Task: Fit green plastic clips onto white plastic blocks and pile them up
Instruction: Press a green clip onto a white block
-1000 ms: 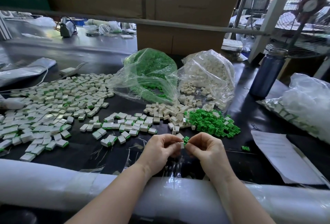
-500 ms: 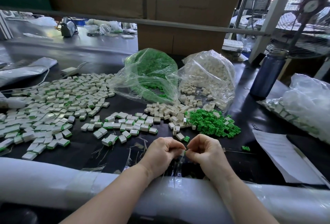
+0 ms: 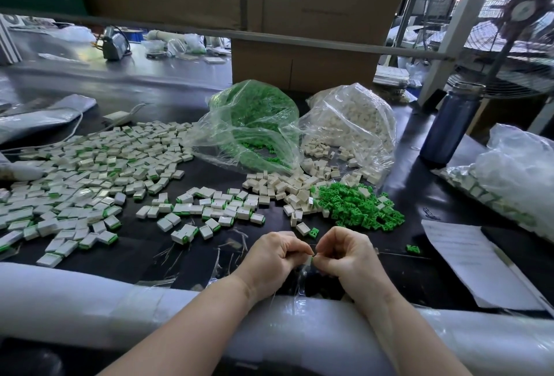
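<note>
My left hand [image 3: 274,258] and my right hand [image 3: 344,254] meet fingertip to fingertip low over the black table, pinching one small white block with a green clip [image 3: 310,260] between them; most of it is hidden by fingers. Just beyond lie a loose white block [image 3: 302,228] and a single green clip [image 3: 314,232]. A heap of green clips [image 3: 356,209] sits ahead right, a heap of bare white blocks [image 3: 278,185] ahead. Finished blocks with clips [image 3: 78,183] spread wide over the left.
An open bag of green clips [image 3: 254,123] and a bag of white blocks [image 3: 350,123] lie behind the heaps. A dark blue bottle [image 3: 449,126] stands right, with a sheet of paper [image 3: 467,258] and another bag [image 3: 515,177]. White padding [image 3: 90,294] covers the near edge.
Both hands have drawn closer to me and lower, closing tighter on the piece. The green clip that showed between the fingertips is now pressed against the block and nearly hidden.
</note>
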A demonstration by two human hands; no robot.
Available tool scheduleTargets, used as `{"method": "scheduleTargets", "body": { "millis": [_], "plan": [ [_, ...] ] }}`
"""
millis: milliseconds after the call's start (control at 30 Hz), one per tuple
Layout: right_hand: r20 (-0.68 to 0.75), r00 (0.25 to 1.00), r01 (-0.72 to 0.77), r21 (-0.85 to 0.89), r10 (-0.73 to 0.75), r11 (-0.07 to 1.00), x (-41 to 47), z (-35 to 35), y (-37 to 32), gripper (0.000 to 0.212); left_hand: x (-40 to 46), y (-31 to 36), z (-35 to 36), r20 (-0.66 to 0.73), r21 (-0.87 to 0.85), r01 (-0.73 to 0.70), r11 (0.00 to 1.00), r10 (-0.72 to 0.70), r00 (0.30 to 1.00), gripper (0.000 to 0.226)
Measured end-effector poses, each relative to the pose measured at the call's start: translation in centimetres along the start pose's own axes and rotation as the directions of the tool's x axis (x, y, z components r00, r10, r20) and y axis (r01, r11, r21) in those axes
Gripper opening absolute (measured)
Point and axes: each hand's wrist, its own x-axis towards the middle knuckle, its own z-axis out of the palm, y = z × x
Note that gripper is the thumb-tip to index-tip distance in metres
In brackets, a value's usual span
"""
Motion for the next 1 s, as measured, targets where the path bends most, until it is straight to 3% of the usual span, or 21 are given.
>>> {"method": "scheduleTargets", "body": {
  "millis": [133,300,367,433,667,1000],
  "plan": [
    [0.003,1.000,-0.001,0.010,0.001,1.000,0.05,0.05,0.09,0.029,-0.06,-0.05,0.02,-0.004,0.014,-0.016,1.000,0.016,1.000,0.013],
    [-0.080,0.997,0.006,0.144,0.005,0.990,0.26,0.23,0.20,0.013,-0.02,-0.03,-0.37,-0.076,-0.285,0.097,0.954,-0.124,0.989,0.015],
    [-0.092,0.995,-0.008,0.145,0.021,0.989,0.27,0.43,0.13,0.005,0.05,-0.05,-0.35,-0.106,-0.328,0.103,0.939,-0.145,0.984,0.016],
    [-0.065,0.997,-0.041,0.128,0.050,0.991,0.28,0.72,0.15,0.011,0.11,-0.01,-0.33,-0.118,-0.342,0.111,0.933,-0.159,0.980,0.015],
    [0.005,0.998,-0.058,-0.048,0.059,0.997,0.39,0.64,0.06,0.024,-0.02,0.14,-0.20,-0.061,-0.287,0.130,0.949,-0.154,0.986,0.011],
    [0.078,0.995,-0.056,-0.136,0.067,0.989,0.37,0.43,-0.03,0.017,-0.21,0.34,-0.47,-0.026,-0.127,0.078,0.989,-0.082,0.996,0.011]
  ]
}}
